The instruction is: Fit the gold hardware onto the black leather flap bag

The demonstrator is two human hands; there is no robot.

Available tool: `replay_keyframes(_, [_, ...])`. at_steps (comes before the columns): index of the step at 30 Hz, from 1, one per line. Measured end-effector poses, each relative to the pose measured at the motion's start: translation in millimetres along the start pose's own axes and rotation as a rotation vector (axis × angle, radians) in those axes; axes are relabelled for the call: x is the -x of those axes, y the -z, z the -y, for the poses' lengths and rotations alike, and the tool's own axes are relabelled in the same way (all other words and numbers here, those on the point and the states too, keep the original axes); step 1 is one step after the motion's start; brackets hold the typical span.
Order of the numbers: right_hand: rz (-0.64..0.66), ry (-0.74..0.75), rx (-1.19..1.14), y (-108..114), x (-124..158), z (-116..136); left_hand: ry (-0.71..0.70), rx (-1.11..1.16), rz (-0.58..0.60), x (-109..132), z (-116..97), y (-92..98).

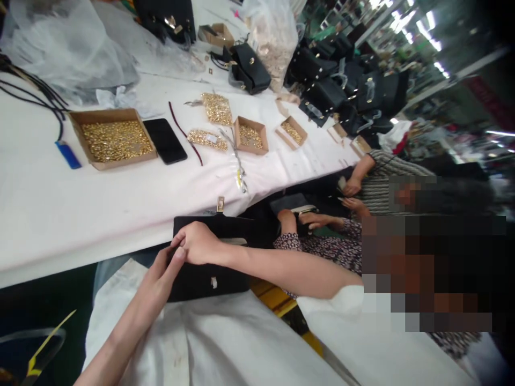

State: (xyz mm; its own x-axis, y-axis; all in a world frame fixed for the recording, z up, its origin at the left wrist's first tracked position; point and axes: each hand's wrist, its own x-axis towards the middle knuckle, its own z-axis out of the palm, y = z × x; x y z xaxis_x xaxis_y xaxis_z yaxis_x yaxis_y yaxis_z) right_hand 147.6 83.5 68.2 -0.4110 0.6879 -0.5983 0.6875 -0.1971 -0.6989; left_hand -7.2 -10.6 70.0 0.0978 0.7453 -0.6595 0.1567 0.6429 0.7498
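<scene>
A black handbag (pixel 219 268) lies against the near edge of the white table (pixel 60 214), over a white cloth on my lap. My left hand (pixel 159 279) presses along the bag's left edge, fingers together. My right hand (pixel 199 242) curls over the bag's top left corner, fingers closed on it. A small gold clasp (pixel 220 203) sticks up at the bag's top rim, and a small pale metal piece (pixel 214 282) shows on its front.
On the table sit a cardboard box of gold fittings (pixel 115 139), a black phone (pixel 164 140), a blue lighter (pixel 67 154), smaller boxes (pixel 251 135), bagged fittings (pixel 217 109) and black handbags (pixel 249 67). Two other people work to the right, hands (pixel 322 219) on black pieces.
</scene>
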Motion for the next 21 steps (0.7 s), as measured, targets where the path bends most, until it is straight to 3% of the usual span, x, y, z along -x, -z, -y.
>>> replay_keyframes(4, [-0.037,0.029,0.039,-4.4,-6.1,-4.7,-0.068,0.1,-0.128,-3.2,4.8,-3.0])
replay_keyframes(11, [-0.069,0.125,0.051,-9.5,-3.1,-12.8,-0.157,-0.232,0.045,-5.0,-5.7,22.6])
replay_keyframes(16, [-0.103,0.144,0.012,-12.6,-2.6,-20.8,-0.205,-0.192,0.092,-21.9,-9.9,30.8])
replay_keyframes(21, [-0.047,0.163,-0.064,-12.9,-0.4,-26.4,-0.19,-0.162,0.124,-26.3,-5.1,33.4])
